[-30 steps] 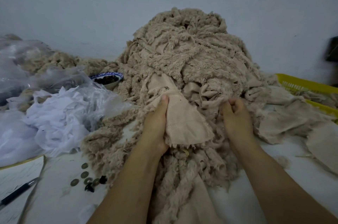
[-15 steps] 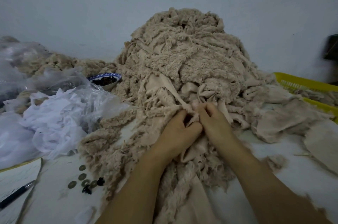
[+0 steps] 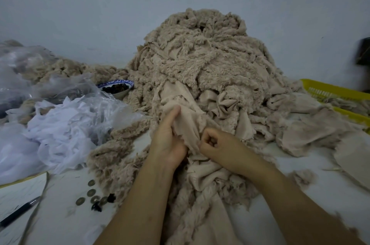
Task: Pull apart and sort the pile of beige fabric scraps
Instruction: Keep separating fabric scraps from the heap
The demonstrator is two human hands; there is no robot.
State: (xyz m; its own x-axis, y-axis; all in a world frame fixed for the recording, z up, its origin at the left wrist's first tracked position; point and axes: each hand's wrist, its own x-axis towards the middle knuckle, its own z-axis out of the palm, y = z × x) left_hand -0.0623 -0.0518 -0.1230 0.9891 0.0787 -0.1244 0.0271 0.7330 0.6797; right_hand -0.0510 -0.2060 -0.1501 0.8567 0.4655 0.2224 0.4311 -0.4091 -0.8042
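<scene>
- Head view: the pile of beige fabric scraps [image 3: 200, 58] rises against the wall, a shaggy heap on the white table [image 3: 60, 224], and it spills forward towards the person.
- At the pile's front foot, the left hand [image 3: 168, 140] grips a smooth beige scrap [image 3: 188, 124]: the thumb points up and presses on the cloth, and the fingers are wrapped out of sight behind it.
- Just beside it, the right hand [image 3: 216, 144] is curled into a tight fist at the frayed edge of the same scrap, and it looks to be pinching that edge.
- The two hands are almost touching, with the scrap bunched between them and its upper end running up into the pile.
- Left of the pile, tucked against its base, is a blue-rimmed bowl [image 3: 118, 86] with something dark inside.
- Further left of the pile is a heap of white fabric and clear plastic [image 3: 66, 124].
- Front-left of the pile, a few coins [image 3: 91, 192] lie on the table, and a pen [image 3: 18, 214] lies beyond them.
- Right of the pile is a yellow basket [image 3: 330, 90], with scraps draped over its near rim.
</scene>
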